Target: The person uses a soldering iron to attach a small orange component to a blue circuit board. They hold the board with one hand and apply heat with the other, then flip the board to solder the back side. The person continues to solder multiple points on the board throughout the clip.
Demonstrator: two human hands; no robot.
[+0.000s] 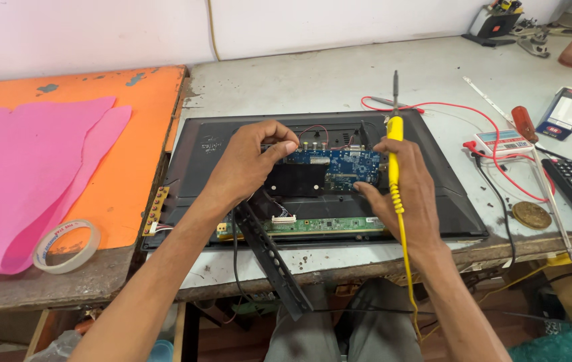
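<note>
On bench, left to right: tape roll (67, 246) lay beside a pink sheet (31, 174). Left hand (249, 161) was pinched on the blue circuit board (329, 166) inside the opened television back (232, 144). Right hand (403, 191) was clamped on a yellow soldering iron (394, 151). Board work was judged under way; steady tip placement would be needed.

Electronics repair workshop: worn workbench (366, 74), opened flat-panel TV (192, 157) with exposed circuit board (339, 164), multimeter (504, 142) right, tape roll (66, 247) left.
</note>
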